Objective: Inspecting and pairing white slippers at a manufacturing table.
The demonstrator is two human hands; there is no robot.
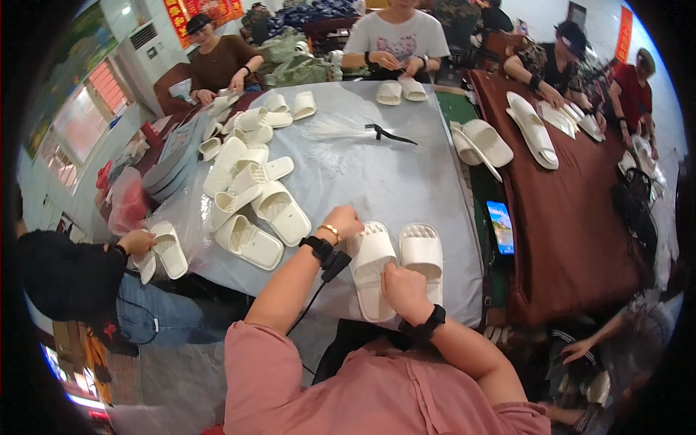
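A: Slipper pair, status?
B: Two, off-white, matching. Left slipper [377,255]: sole down, toe pointing away from the wearer, wide smooth band, open toe, bumpy footbed showing at the front.
A: And the right slipper [420,252]?
B: Same build, same heading, also sole down. Heel end partly hidden.
A: Spacing, location?
B: Side by side, narrow gap at the toes. On the gray-covered table [460,286], near edge.

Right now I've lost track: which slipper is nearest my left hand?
The left slipper of the pair before you: its far end is beside your left hand; its mate lies farther right.
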